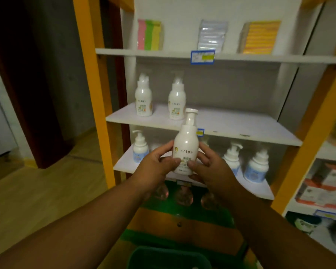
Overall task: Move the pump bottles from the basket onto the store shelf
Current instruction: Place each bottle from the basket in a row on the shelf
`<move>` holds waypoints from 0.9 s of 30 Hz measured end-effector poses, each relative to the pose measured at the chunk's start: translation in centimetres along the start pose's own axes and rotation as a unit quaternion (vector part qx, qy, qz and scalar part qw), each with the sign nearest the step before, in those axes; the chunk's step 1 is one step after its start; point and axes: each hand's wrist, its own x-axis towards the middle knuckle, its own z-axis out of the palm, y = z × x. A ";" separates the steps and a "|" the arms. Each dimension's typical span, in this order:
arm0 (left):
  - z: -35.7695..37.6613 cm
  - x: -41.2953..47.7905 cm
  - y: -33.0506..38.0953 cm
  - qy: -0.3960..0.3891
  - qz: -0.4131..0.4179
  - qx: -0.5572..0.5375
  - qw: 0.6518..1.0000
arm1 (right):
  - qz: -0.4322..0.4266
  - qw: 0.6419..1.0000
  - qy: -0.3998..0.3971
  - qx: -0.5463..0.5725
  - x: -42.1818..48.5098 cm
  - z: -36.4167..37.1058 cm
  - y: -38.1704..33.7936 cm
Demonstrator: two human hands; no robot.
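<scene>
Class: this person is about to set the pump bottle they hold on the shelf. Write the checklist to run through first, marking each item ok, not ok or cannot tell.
1. Grip: left hand and right hand both hold the pump bottle: ok.
2. Bottle upright, pump on top: ok.
3. Bare space on the middle shelf to the right of the matching bottle: ok.
4. Label facing the person: ok.
5. More bottles left in the basket: cannot tell, little of it shows.
</scene>
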 end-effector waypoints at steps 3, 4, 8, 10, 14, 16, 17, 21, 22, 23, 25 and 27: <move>1.8 1.7 2.3 -0.004 0.033 0.004 0.999 | -0.013 0.999 0.021 -0.021 1.0 -2.0 -2.5; 2.5 2.3 2.9 -0.004 0.043 0.013 0.999 | -0.021 0.999 0.020 -0.034 1.3 -2.6 -3.3; 4.6 4.5 5.0 -0.016 0.073 0.047 0.996 | -0.042 0.996 0.047 -0.059 2.4 -4.5 -5.8; 5.3 5.7 5.7 -0.017 0.078 0.047 0.996 | -0.052 0.994 0.060 -0.069 3.0 -5.2 -6.5; 6.5 8.0 6.0 0.001 0.078 0.046 0.996 | -0.067 0.989 0.081 -0.107 4.4 -6.2 -7.8; 6.9 8.9 6.1 0.004 0.086 0.055 0.995 | -0.073 0.986 0.085 -0.125 5.2 -6.6 -8.5; 6.9 9.5 6.3 0.005 0.088 0.063 0.994 | -0.075 0.984 0.089 -0.137 5.7 -6.7 -8.8; 6.8 12.3 7.3 -0.010 0.068 0.086 0.994 | -0.075 0.977 0.105 -0.168 7.8 -7.6 -9.5; 6.9 12.8 7.3 -0.010 0.067 0.095 0.993 | -0.071 0.976 0.111 -0.173 8.2 -7.8 -9.5; 7.0 13.2 7.2 -0.006 0.071 0.104 0.992 | -0.068 0.974 0.116 -0.181 8.7 -8.0 -9.4; 7.2 13.9 6.5 0.009 0.075 0.110 0.991 | -0.063 0.968 0.117 -0.213 9.6 -8.3 -9.1; 7.2 14.6 5.5 0.019 0.070 0.107 0.992 | -0.053 0.958 0.118 -0.254 10.4 -8.5 -8.6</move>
